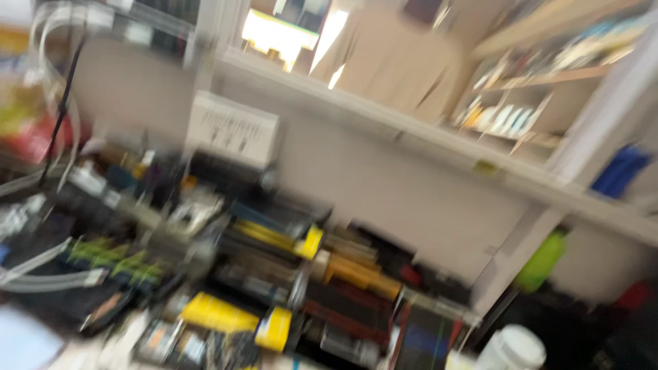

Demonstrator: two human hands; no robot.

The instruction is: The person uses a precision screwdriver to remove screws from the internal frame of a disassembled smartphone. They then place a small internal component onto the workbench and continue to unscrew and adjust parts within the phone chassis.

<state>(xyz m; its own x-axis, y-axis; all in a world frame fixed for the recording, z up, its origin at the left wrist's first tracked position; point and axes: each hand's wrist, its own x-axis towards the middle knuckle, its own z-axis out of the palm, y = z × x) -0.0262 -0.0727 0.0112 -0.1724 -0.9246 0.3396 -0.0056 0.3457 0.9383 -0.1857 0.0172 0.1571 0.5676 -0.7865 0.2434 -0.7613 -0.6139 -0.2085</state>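
head view shows a motion-blurred workbench with neither hand in the frame, so whether the hands are wide, narrow or holding anything cannot be told. nearest the lower edge, where hands would come in, lies a dense heap of tools and parts [274,288]: dark cases, yellow-capped pieces [274,329] and a yellow block [312,241], with an orange-brown bar [356,270] just beside them. the heap fills the bench from the left edge to about the middle, pieces touching or overlapping, leaving almost no bare surface between them. at the left, a green-tipped strip [113,259] sits among flat pale ribbon cables [41,274] that run off the left edge. clear looped tubing [51,62] hangs at the upper left.

behind the heap stands a pale partition wall [411,192], bare across its middle, with a white box [233,130] mounted against it. a white ledge [384,116] runs along its top, slanting down to the right. beyond the ledge stands a person in a beige top [394,62], back turned, beside shelves [521,109] of small items.

at the lower right, a white round lid [514,349] meets the bottom edge, and a green bottle [541,260] stands near a white post [514,253], well apart from the heap.
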